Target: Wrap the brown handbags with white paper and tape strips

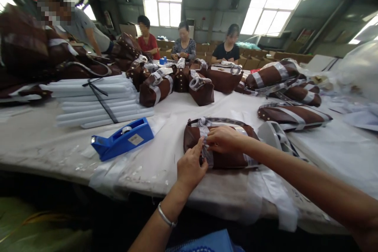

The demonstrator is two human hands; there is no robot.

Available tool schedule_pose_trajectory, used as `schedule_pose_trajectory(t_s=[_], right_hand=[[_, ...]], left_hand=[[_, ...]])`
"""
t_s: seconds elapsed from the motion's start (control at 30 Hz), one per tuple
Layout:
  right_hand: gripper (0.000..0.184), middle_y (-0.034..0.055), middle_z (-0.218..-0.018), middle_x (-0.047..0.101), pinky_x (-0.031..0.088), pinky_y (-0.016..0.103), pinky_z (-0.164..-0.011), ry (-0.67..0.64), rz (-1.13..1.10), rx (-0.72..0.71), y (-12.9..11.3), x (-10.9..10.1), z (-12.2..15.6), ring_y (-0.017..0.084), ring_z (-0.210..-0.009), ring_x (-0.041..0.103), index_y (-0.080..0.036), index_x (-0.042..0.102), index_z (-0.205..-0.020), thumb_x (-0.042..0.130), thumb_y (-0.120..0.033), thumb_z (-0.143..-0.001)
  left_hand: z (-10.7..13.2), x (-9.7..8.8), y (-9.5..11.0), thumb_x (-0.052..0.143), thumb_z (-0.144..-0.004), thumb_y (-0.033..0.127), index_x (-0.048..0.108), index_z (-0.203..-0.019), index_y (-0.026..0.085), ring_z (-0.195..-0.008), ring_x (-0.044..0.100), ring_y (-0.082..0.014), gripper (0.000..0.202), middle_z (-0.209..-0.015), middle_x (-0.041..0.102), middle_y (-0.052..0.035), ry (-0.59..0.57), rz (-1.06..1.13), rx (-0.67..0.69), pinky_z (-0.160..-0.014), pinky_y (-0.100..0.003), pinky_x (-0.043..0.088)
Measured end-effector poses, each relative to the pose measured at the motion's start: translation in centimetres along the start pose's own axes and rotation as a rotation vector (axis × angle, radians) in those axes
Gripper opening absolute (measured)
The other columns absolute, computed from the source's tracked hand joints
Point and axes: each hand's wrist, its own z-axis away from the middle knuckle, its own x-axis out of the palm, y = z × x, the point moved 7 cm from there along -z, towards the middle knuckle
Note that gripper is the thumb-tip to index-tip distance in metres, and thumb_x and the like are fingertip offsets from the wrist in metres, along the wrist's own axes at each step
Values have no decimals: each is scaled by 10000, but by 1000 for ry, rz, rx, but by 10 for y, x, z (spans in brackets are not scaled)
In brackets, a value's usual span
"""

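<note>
A brown handbag [226,160] lies on its side on the white-covered table in front of me, its dark handle [227,121] along the far side. Pale translucent wrapping strips go around the bag, one of them a wrapping strip [209,159] near its left end. My left hand [190,168] is at that strip, thumb and index finger closed on it. Right beside it, my right hand [223,139] reaches over the bag with its fingers pinched at the same strip. The exact grip of the fingertips is partly hidden.
A blue tape dispenser [125,139] stands to the left, before a tied stack of white wrapped rolls [97,100]. A grey dispenser [273,138] is right of the bag. More wrapped brown bags [295,116] lie behind and right. Several people sit or stand across the table.
</note>
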Motion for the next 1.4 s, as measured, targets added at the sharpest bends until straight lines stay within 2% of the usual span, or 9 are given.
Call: schedule_pose_trajectory(t_s=[0.17,0.5,0.63,0.73,0.9,1.1,1.2,1.3,1.4], right_hand=[[208,63,-823,749,350,288,-617,-192,87,49,10,11,-21,219,-757,656,-239,767,-848,705,-437,-828],[450,97,-782,746,326,282,-590,-346,189,92,32,-2,-52,228,-717,659,-208,765,-812,704,-649,-749],[312,71,-776,746,364,273,-609,-96,96,353,85,-29,-52,218,-738,661,-211,746,-763,801,-514,-712],[232,103,-991,753,439,294,-693,146,110,537,106,-46,-33,227,-863,680,-202,740,-979,631,-395,-909],[479,121,-1440,556,439,416,-1057,473,-91,350,54,-10,0,266,-1287,543,-216,498,-1436,489,-403,-994],[511,133,-1524,460,256,527,-1202,367,-208,244,25,48,4,291,-1435,377,-187,436,-1490,445,-384,-1018],[510,123,-1514,476,316,474,-1189,576,-400,315,26,28,24,263,-1425,397,-200,443,-1484,475,-369,-1004],[439,85,-1399,595,409,435,-1131,819,-686,477,8,18,68,240,-1307,536,-257,520,-1425,467,-376,-1005],[343,34,-1017,763,504,424,-1023,766,-1118,564,-28,46,104,242,-1003,702,-325,684,-1236,499,-456,-980]], left_hand=[[0,1,-1,625,-824,174,149,-1575,342,-1106,641,-189,905,-1467,522,3,13,24,15,-866,-293,572],[5,1,3,598,-862,141,410,-1470,286,-1264,569,-203,653,-1469,523,-16,48,-12,67,-1032,-333,525],[4,-1,6,584,-880,151,466,-1434,283,-1262,569,-210,582,-1484,508,-17,33,-16,78,-1029,-349,533],[5,-1,6,578,-896,169,544,-1373,296,-1212,596,-218,495,-1498,495,-10,36,-34,93,-990,-363,559],[19,10,6,485,-955,147,593,-1349,252,-1205,595,-215,422,-1483,517,-42,103,-106,250,-1063,-386,515],[35,0,18,475,-954,139,680,-1194,211,-1286,553,-220,324,-1364,628,-52,101,-97,355,-1165,-456,411],[13,-31,33,495,-968,191,719,-1003,239,-1215,609,-198,231,-1292,674,-26,103,-45,289,-1164,-447,409],[-23,-64,59,471,-993,223,647,-1230,250,-1308,547,-210,296,-1393,606,-36,200,-44,279,-1168,-447,401],[-57,-71,85,435,-1011,256,422,-1480,252,-1438,392,-244,469,-1532,457,-61,271,-87,339,-1182,-488,365]])
